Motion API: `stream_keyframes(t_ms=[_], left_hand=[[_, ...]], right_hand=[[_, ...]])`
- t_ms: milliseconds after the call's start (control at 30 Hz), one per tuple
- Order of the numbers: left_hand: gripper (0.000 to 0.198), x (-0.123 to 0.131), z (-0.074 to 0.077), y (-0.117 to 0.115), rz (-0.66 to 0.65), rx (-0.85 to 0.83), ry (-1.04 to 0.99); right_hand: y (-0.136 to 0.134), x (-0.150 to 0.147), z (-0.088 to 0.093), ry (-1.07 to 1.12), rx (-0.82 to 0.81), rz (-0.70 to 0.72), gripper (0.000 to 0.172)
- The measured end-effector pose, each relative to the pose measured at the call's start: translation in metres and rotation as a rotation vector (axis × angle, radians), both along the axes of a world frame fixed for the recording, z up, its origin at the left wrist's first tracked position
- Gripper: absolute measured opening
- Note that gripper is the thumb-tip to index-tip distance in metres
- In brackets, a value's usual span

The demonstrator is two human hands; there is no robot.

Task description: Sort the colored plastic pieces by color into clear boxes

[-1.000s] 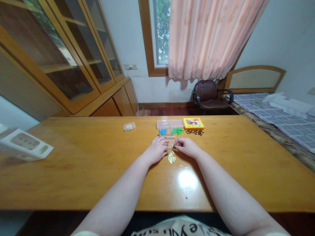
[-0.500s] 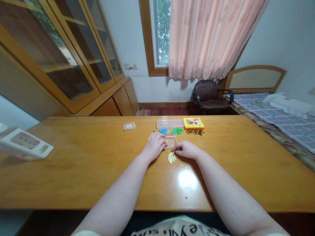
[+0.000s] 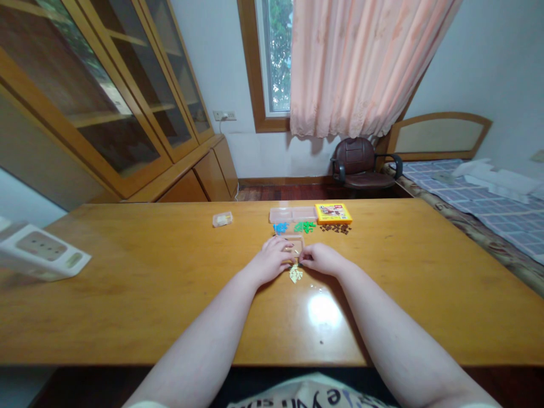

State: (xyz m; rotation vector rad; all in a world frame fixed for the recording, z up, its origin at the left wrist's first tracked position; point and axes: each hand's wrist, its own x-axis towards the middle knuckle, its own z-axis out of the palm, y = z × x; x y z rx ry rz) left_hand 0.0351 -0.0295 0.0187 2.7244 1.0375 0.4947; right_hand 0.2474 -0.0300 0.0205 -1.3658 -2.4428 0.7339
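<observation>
A small clear plastic tray (image 3: pixel 302 240) lies on the table with a few pale pieces in it. My left hand (image 3: pixel 272 260) reaches over the tray's left side, its fingers stretched and apart, covering part of it. At the tray's lower right, my right hand (image 3: pixel 321 259) has thumb and fingers pinched together; whatever is between them is too small to make out. The fingertips of both hands are close together, just above a small pile of pale yellow pieces (image 3: pixel 296 274) on the tabletop.
Behind the tray lie blue pieces (image 3: pixel 281 228), green pieces (image 3: pixel 306 226) and brown pieces (image 3: pixel 335 229). Two-part clear trays (image 3: pixel 281 215) and a yellow box (image 3: pixel 334 213) stand beyond them. A small clear box (image 3: pixel 223 219) sits left; a white device (image 3: pixel 45 249) stands farther left.
My left hand has moved right and slightly toward me, its fingertips now near my right hand. My right hand stays almost in place, still pinched.
</observation>
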Motion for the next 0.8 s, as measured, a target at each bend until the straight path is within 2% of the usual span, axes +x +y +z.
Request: stream_keyframes(t_ms=[367, 600, 800], left_hand=[[0.007, 0.0017, 0.0025, 0.0004, 0.028, -0.039, 0.014], [0.017, -0.0039, 0.0007, 0.0034, 0.03, 0.004, 0.024], [0.011, -0.0028, -0.0008, 0.0027, 0.009, -0.008, 0.021]], right_hand=[[-0.0012, 0.002, 0.0035, -0.048, -0.01, 0.0, 0.015], [-0.003, 0.0006, 0.0037, -0.104, 0.088, 0.011, 0.017], [-0.0036, 0.0001, 0.0031, -0.103, 0.083, 0.02, 0.017]])
